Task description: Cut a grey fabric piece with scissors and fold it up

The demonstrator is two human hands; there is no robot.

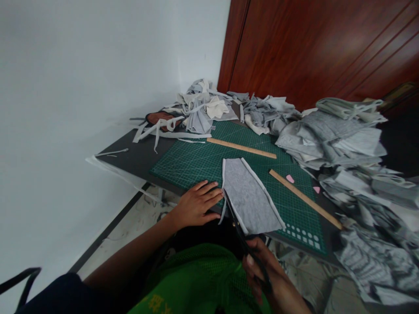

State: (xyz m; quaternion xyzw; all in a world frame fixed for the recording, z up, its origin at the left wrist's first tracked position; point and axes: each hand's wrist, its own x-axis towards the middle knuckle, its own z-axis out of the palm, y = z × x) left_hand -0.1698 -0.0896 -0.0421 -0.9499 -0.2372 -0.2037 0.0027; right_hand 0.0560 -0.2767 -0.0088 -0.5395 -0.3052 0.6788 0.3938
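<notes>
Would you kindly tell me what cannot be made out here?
- Head view: green cutting mat under the white-edged grey fabric piece, hidden by it.
- Head view: yellow lettering on the green mesh garment, cut off by the bottom edge.
- Head view: markings on the tan wooden rulers, too small.
- Head view: the right hand's exact grip on the black scissors, dim and blurred.
</notes>
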